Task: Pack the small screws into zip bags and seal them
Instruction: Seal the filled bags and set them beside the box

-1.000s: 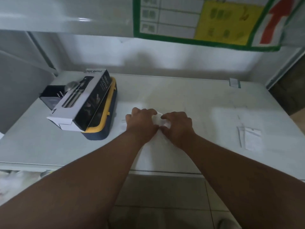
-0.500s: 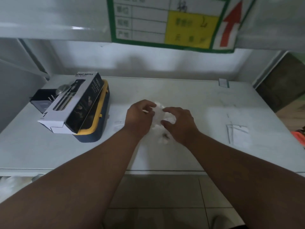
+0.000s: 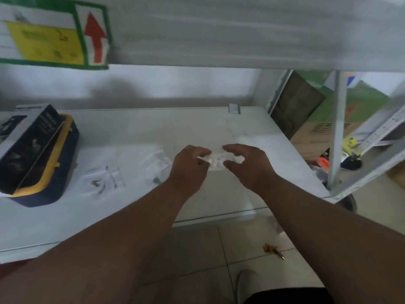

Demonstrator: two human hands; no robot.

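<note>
Both hands, left hand (image 3: 189,166) and right hand (image 3: 248,165), pinched 1 zip bag (image 3: 215,160) between them above the table (image 3: 219,130). Sealing seemed underway; next, fingers should press along the strip. 2 other bags (image 3: 103,179) lay left.

small clear plastic zip bag (image 3: 215,160), stretched flat and sideways, pinched at both ends just above the pale worktop (image 3: 135,130); contents too blurred to tell. further left, flat on the worktop, another clear zip bag (image 3: 156,166) with a few small dark screws (image 3: 156,179) at its near edge. left again, a third clear bag (image 3: 105,178), also flat, with tiny dark metal screws (image 3: 95,183) bunched beside it; inside or on top, unclear.
</note>
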